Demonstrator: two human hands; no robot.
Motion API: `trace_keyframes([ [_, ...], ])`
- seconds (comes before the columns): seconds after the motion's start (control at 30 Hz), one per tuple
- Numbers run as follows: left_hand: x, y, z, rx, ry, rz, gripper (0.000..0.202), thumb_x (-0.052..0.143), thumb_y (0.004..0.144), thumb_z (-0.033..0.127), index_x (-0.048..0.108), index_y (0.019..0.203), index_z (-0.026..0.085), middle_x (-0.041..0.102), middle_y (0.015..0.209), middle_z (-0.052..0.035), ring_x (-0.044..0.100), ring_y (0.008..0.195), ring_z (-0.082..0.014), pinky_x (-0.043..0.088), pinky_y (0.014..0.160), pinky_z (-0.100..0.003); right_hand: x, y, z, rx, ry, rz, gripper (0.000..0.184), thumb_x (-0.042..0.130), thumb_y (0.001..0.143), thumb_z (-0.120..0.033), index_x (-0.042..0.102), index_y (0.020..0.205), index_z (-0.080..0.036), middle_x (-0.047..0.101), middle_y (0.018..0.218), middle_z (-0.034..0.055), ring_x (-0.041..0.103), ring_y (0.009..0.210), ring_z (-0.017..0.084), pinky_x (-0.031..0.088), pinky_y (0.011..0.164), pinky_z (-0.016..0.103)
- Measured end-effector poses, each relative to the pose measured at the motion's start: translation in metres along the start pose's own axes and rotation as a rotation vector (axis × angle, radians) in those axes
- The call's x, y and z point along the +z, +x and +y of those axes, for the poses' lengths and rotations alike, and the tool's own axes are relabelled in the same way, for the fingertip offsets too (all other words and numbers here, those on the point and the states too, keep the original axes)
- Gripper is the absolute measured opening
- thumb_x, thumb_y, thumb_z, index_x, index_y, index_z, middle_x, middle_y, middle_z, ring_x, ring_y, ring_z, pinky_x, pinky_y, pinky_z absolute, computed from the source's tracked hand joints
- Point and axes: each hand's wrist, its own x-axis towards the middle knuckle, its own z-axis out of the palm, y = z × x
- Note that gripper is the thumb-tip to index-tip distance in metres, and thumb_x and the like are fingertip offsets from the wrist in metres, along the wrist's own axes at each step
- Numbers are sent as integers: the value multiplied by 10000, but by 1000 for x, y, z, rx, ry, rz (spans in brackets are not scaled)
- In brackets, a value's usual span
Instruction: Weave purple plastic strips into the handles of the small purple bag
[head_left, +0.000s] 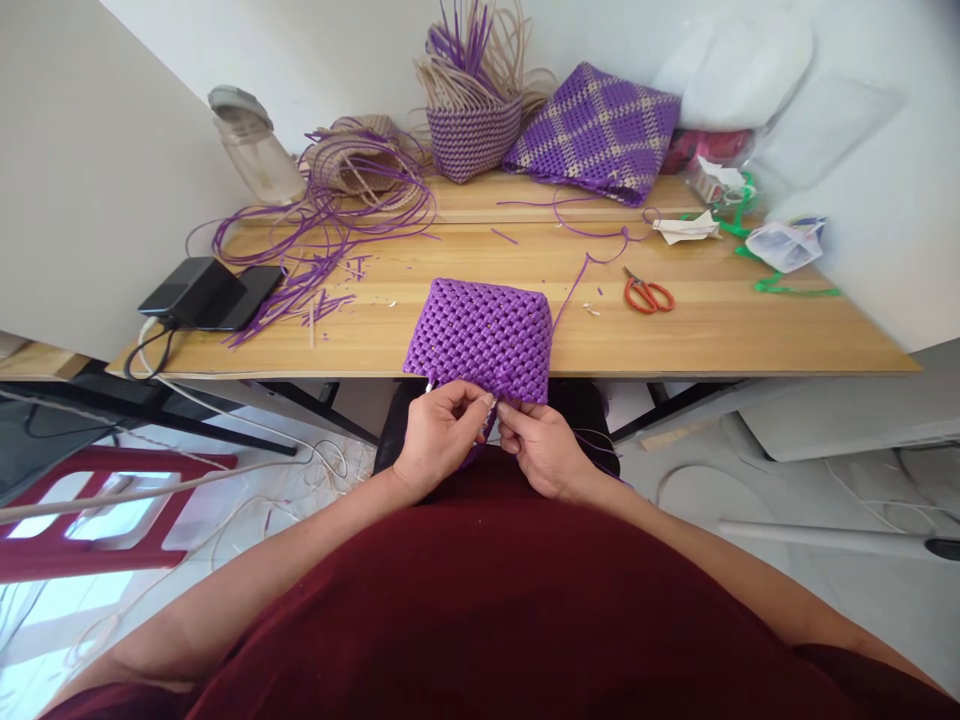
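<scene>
A small purple woven plastic-strip bag (pixel 487 330) lies at the front edge of the wooden table, its near edge overhanging toward me. My left hand (pixel 446 432) is closed below that edge, thumb and index finger pinching a narrow purple-and-white strap (pixel 486 418). Close beside it, my right hand (pixel 541 445) is closed too, its fingertips pinching at the strap's upper end by the bag. Fingers partly cover the spot where the hands meet. A short pale strip end sticks out at the bag's lower left corner. From the bag's right side a thin purple strip (pixel 574 290) runs back across the table.
Orange-handled scissors (pixel 646 293) lie to the right on the table (pixel 750 330). Coiled strips (pixel 330 200), a bottle (pixel 255 150) and a black device (pixel 195 290) are at left. A half-woven basket (pixel 474 140) and a checked purple bag (pixel 600 135) stand behind. A red stool (pixel 112 510) is lower left.
</scene>
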Motion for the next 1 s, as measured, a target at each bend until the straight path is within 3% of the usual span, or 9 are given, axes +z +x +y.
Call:
trace_keyframes([
  [0.23, 3, 0, 8, -360, -312, -77, 117, 627, 831, 248, 616, 775, 146, 575, 551, 24, 512, 409, -63, 316, 331, -131, -2, -3, 0, -1, -42, -15, 327, 857, 600, -311, 576, 665, -157, 424, 561, -59, 288, 487, 60, 189, 464, 247],
  [0.43, -5, 7, 11, -587, -493, -285, 233, 604, 850, 221, 541, 641, 140, 502, 544, 34, 397, 353, -14, 195, 298, -114, -8, -4, -4, -10, -56, -91, 300, 838, 656, -296, 568, 631, -168, 436, 557, -56, 319, 495, 67, 224, 472, 242],
  [0.53, -9, 11, 12, -651, -522, -364, 216, 606, 840, 196, 554, 639, 136, 496, 549, 33, 404, 352, -14, 194, 300, -113, -10, -5, -6, -31, -85, -141, 252, 822, 686, -276, 596, 654, -168, 495, 603, -43, 383, 526, 74, 295, 493, 233],
  [0.63, -9, 13, 13, -647, -548, -407, 186, 615, 834, 189, 594, 659, 128, 509, 548, 29, 406, 356, -12, 193, 301, -110, -15, -9, -9, -22, -131, -203, 206, 800, 712, -297, 679, 820, -171, 641, 804, 13, 550, 689, 118, 430, 604, 244],
  [0.7, -9, 13, 14, -649, -552, -411, 179, 606, 835, 171, 609, 662, 124, 516, 536, 25, 408, 358, -13, 187, 301, -107, -23, -15, -12, -38, -236, -187, 251, 786, 727, -333, 688, 903, -184, 685, 909, 36, 621, 812, 160, 500, 722, 287],
  [0.77, -8, 12, 16, -664, -552, -399, 184, 592, 840, 154, 609, 659, 125, 515, 518, 24, 405, 356, -16, 192, 303, -106, -35, -26, -19, -109, -489, -122, 230, 761, 761, -361, 693, 910, -199, 709, 941, 45, 655, 880, 193, 525, 831, 348],
  [0.87, -6, 10, 17, -674, -537, -378, 191, 581, 842, 138, 601, 653, 127, 527, 509, 18, 400, 349, -18, 210, 306, -106, -49, -49, -36, -396, -1006, 70, 223, 744, 788, -361, 738, 960, -219, 723, 1064, 76, 661, 996, 245, 522, 921, 402],
  [0.93, -4, 10, 17, -670, -521, -380, 192, 575, 836, 119, 598, 646, 125, 543, 518, 10, 406, 350, -19, 213, 303, -107, -51, -61, -45, -538, -1147, 137, 214, 715, 822, -352, 758, 991, -228, 732, 1055, 78, 685, 941, 237, 562, 839, 367],
  [1.0, -3, 9, 17, -663, -510, -388, 184, 574, 834, 109, 608, 653, 119, 550, 532, 7, 420, 355, -20, 214, 299, -107, -48, -66, -48, -489, -1100, 44, 220, 653, 881, -348, 757, 1030, -225, 748, 963, 67, 709, 805, 203, 588, 699, 310],
])
